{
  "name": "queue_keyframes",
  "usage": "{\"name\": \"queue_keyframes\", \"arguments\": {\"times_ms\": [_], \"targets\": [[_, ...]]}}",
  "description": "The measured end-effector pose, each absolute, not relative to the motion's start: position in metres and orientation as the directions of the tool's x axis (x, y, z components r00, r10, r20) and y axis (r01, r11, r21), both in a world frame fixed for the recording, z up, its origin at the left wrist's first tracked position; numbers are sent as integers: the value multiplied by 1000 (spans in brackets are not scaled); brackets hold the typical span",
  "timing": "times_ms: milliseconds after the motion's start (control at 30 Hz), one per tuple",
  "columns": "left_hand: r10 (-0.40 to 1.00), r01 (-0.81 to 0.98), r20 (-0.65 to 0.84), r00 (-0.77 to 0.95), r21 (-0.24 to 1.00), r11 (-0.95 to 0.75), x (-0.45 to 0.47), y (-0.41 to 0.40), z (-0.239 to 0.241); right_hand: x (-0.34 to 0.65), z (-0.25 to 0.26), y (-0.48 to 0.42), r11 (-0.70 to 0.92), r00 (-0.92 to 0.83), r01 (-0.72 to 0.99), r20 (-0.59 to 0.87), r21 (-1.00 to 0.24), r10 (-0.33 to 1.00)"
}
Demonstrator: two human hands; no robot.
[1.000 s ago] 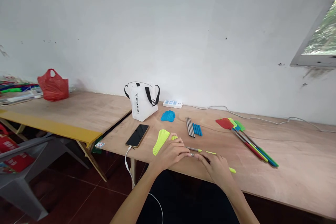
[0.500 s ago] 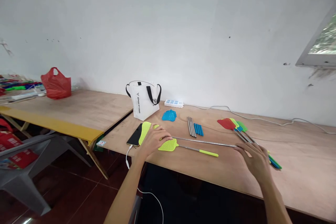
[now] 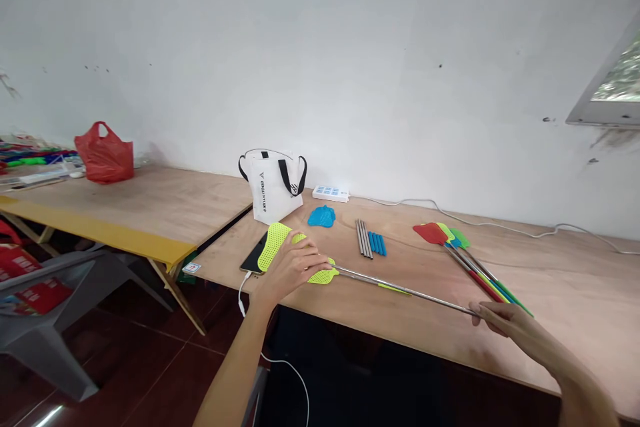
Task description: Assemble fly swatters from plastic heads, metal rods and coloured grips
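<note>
My left hand point(image 3: 293, 265) is closed on a yellow fly swatter head point(image 3: 273, 247) near the table's front left corner, and another yellow head point(image 3: 323, 274) lies just under its fingers. A long thin metal rod point(image 3: 407, 291) stretches from that hand out to the right. My right hand point(image 3: 505, 322) pinches the rod's far end above the table's front edge. A short yellow handle point(image 3: 393, 288) lies under the rod.
Finished swatters point(image 3: 465, 257) in red, yellow, green and blue lie at right. Metal rods point(image 3: 363, 247), blue grips point(image 3: 377, 244) and blue heads point(image 3: 321, 217) sit mid-table, by a white tote bag point(image 3: 273, 188), power strip point(image 3: 331, 194) and phone point(image 3: 254, 258). A red bag point(image 3: 104, 153) rests on the left table.
My hands started close together at the table's front; the right hand has drawn the metal rod out far to the right, while the left shifted left with the yellow head.
</note>
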State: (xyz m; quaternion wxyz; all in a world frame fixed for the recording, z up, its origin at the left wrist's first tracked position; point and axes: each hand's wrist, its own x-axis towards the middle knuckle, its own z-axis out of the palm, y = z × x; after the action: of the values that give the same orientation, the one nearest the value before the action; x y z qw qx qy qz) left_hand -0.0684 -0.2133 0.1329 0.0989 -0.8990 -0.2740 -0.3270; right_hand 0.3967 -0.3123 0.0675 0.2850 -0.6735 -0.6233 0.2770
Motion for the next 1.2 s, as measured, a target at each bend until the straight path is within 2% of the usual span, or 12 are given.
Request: {"name": "queue_keyframes", "arguments": {"times_ms": [233,400,500,667,733,933,1067,1200], "targets": [[458,597,679,574,37,-802,-63,-206,124,368,85,-293,51,199,756,303,-653,932],[492,618,711,503,102,-779,-60,-205,122,343,84,-287,120,208,850,537,-512,818],[507,616,714,483,134,-776,-60,-207,123,336,85,-290,118,171,890,564,-440,808],[461,544,699,547,122,-830,-41,-215,118,319,86,-292,54,120,916,399,-398,909],[439,528,703,559,106,-843,-23,-221,111,302,81,-289,66,88,926,381,-372,920],[463,490,693,553,179,-853,15,-231,87,232,61,-280,132,-5,975,577,-179,817],[493,469,678,545,241,-850,14,-228,81,207,61,-281,261,-88,957,739,-122,668],[527,471,691,495,296,-831,10,-224,81,204,64,-281,335,-151,941,825,-49,545]]}}
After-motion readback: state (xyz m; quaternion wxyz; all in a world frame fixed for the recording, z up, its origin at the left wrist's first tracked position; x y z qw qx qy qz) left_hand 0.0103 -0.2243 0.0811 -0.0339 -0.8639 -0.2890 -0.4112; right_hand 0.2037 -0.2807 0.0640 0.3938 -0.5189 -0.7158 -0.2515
